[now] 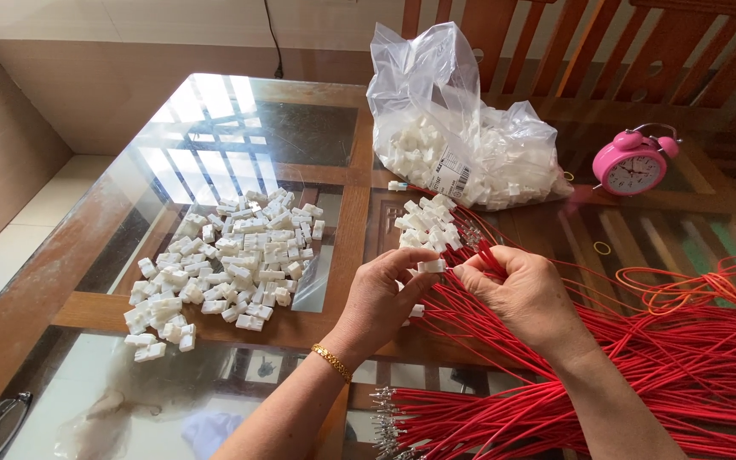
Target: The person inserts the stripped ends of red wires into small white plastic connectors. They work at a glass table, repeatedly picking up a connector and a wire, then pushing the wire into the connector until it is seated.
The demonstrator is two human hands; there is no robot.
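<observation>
White connector is pinched in left hand fingers at frame centre, w/ red wire gripped by right hand just at 3 o'clock, tip aimed approx. 9 o'clock over tabletop.

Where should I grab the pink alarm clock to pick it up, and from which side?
Take the pink alarm clock by its round body, coming down from above with fingers on its left and right sides. It stands upright facing the camera, with bells and a handle on top, and bare table around it leaves both sides free.
</observation>
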